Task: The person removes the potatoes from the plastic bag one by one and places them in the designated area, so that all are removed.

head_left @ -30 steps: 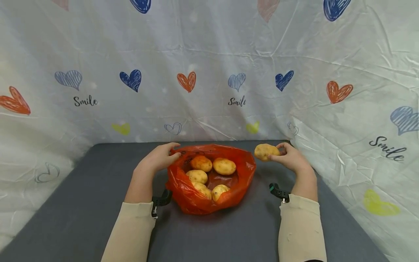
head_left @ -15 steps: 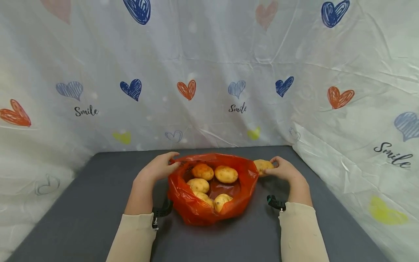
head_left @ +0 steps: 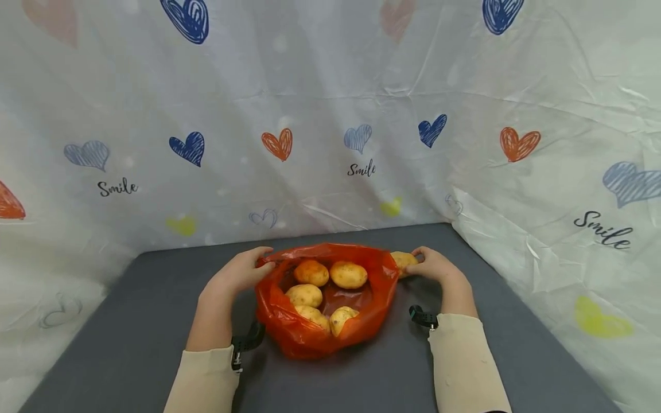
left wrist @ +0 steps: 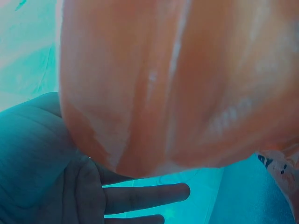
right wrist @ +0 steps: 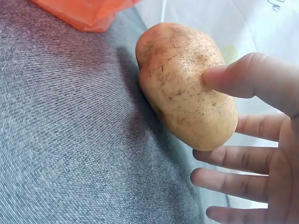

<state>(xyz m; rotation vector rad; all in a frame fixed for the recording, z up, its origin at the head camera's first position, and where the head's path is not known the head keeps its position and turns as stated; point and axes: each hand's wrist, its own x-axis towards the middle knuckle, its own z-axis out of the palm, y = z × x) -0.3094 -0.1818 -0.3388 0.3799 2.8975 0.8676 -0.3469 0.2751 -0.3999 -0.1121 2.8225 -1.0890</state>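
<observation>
An orange-red plastic bag (head_left: 310,346) stands on the grey table with its mouth spread wide. Inside lie several yellow potatoes (head_left: 349,275). My left hand (head_left: 240,275) is at the bag's left rim, thumb and forefinger apart. In the left wrist view two fingers (left wrist: 147,197) stretch out straight below the bag (left wrist: 154,93); the bag hides the thumb. My right hand (head_left: 438,267) pinches another potato (right wrist: 184,84) just outside the bag's right side, thumb on its face and fingers behind. That potato is low over the tabletop; whether it touches, I cannot tell.
A grey cloth-covered table (head_left: 155,321) extends around the bag. White sheeting (head_left: 310,189) printed with hearts hangs behind the table and along its right side. Each wrist wears a black camera strap (head_left: 423,317).
My right hand has lowered the potato and moved it left, close against the bag's right side. The left hand stays at the bag's rim. The head view has shifted slightly.
</observation>
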